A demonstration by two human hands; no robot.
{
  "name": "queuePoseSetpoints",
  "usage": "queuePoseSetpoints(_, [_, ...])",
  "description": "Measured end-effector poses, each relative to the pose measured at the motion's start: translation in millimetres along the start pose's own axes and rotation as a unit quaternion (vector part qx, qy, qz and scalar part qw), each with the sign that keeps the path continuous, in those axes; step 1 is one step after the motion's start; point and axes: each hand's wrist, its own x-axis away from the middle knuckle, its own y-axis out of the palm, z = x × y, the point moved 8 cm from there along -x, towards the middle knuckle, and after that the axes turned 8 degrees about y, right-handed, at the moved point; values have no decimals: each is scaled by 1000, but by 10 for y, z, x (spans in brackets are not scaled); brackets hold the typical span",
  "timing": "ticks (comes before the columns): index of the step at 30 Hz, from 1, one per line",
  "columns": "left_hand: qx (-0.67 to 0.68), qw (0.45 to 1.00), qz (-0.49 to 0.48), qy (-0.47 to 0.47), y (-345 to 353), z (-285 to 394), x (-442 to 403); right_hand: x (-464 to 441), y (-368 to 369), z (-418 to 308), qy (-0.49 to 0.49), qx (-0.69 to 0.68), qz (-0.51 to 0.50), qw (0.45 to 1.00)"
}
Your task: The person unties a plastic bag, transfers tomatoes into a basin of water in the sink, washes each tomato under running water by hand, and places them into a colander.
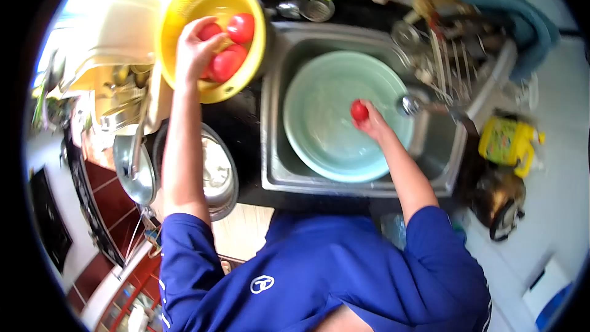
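My left hand (195, 52) is inside a yellow basin (190, 6) at the upper left, its fingers closed around a tomato (210, 31). Other red tomatoes lie beside it in the basin, one to its right (241, 27) and more (227, 64) just below. My right hand (372, 125) grips a smaller-looking tomato (359, 110) over a pale green basin (316, 138). This wide basin sits in the steel sink (273, 166) and appears to hold water. Right of that hand, a metal faucet head (409, 106) reaches over the basin's rim.
A wire rack (452, 64) with utensils stands right of the sink. Beyond it are a yellow jug (507, 141) and a blue cloth (519, 24). A metal pot (218, 175) and a lid (135, 172) are near my left forearm. Behind the sink lies a metal strainer (317, 10).
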Motion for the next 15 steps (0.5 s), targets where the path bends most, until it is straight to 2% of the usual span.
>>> queuePoseSetpoints(1, [-2, 999, -36, -11, 136, -106, -19, 248, 136, -21, -10, -65, -31, 997])
queuePoseSetpoints(2, [18, 996, -68, -59, 201, -97, -27, 331, 213, -62, -21, -77, -133, 988])
queuePoseSetpoints(3, [32, 990, -94, -105, 235, -107, -40, 544, 319, -97, -10, -107, -137, 985])
queuePoseSetpoints(4, [-52, 994, -100, -19, 245, -174, -137, 634, 420, -136, 2, -154, -227, 962])
queuePoseSetpoints(5, [-138, 983, -100, 66, 243, -200, -180, 775, 486, -168, -10, -187, -230, 955])
queuePoseSetpoints(7, [-137, 986, -44, 89, 156, 72, -114, 1038, 720, -349, -36, -240, -243, 939])
queuePoseSetpoints(8, [-117, 986, -4, 117, 100, 263, -64, 1101, 789, -450, -49, -250, -298, 920])
queuePoseSetpoints(9, [-97, 984, 38, 146, 54, 498, -8, 1167, 805, -486, -49, -269, -296, 915])
queuePoseSetpoints(11, [80, 987, 119, 74, 96, 979, 314, 1314, 889, -586, -52, -307, -294, 904])
queuePoseSetpoints(12, [184, 967, 149, 97, 256, 1294, 510, 1416, 915, -637, -85, -273, -284, 915])
queuePoseSetpoints(13, [264, 959, 94, 40, 551, 1681, 764, 1491, 913, -661, -105, -249, -269, 924])
queuePoseSetpoints(14, [223, 972, 31, 71, 837, 1910, 961, 1541, 940, -680, -123, -223, -257, 932])
queuePoseSetpoints(15, [279, 959, -13, 43, 1296, 1983, 1179, 1599, 982, -682, -140, -197, -245, 939])
